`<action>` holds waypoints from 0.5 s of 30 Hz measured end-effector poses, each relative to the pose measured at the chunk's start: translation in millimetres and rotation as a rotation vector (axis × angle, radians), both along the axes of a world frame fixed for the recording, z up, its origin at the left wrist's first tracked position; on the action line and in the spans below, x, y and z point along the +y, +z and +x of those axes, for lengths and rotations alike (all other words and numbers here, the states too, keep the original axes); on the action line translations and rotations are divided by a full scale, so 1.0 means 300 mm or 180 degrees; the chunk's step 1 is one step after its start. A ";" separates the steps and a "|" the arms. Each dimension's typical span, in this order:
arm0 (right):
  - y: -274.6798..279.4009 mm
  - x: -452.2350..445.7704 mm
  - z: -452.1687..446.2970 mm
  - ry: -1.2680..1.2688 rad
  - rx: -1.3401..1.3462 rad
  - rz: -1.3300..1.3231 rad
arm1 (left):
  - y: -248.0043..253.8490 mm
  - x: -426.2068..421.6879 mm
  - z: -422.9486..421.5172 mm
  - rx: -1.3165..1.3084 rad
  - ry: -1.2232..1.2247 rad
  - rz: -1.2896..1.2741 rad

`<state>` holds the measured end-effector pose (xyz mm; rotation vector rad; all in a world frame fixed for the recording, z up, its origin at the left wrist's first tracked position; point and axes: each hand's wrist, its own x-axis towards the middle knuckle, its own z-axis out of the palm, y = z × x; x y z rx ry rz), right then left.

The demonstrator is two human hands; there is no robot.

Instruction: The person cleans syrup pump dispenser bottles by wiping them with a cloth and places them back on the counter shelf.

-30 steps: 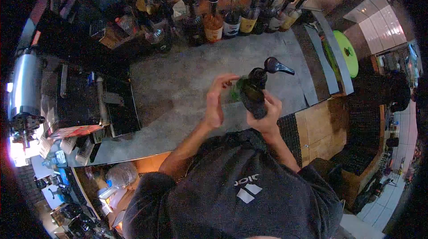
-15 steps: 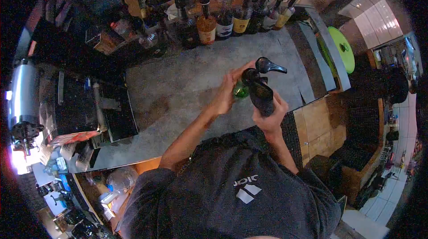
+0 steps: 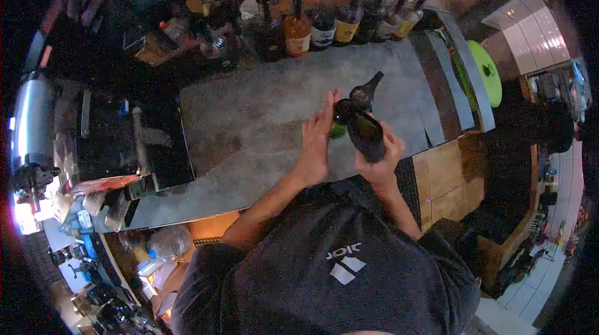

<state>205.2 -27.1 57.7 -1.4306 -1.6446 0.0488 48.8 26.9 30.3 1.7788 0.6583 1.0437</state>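
Over the grey counter (image 3: 249, 110), my right hand (image 3: 382, 160) is wrapped round a dark object (image 3: 365, 137) that looks like a bottle or handheld tool. A black pump-like head with a spout (image 3: 364, 96) sits at its upper end. My left hand (image 3: 318, 141) is beside it, fingers stretched out and pointing away from me, close to the dark upper part. Something green and glassy (image 3: 337, 130) shows between the hands; its full shape is hidden.
A row of syrup bottles (image 3: 298, 36), several with black pumps, lines the counter's back edge. A green lid (image 3: 485, 74) stands at the right. Dark equipment (image 3: 106, 141) and a silver cylinder (image 3: 34, 123) are at the left.
My left hand has straightened its fingers beside the green item. The spout has turned from pointing right to pointing away and up to the right. My right hand keeps its hold.
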 end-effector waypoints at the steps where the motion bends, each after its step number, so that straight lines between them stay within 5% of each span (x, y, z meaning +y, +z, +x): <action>1: 0.000 0.004 -0.003 0.0032 -0.0001 0.0005 | -0.003 -0.006 0.003 0.0053 0.0080 0.0084; 10: -0.077 0.040 -0.007 0.0199 0.0084 0.0856 | -0.017 -0.110 -0.023 0.0258 0.0517 0.0337; 12: -0.115 0.028 -0.025 -0.0381 0.0530 0.0529 | -0.061 -0.128 -0.051 0.0168 0.0700 0.0125; 15: -0.284 0.050 0.011 -0.0224 0.1275 -0.0073 | -0.078 -0.100 -0.058 0.0048 0.1085 0.0078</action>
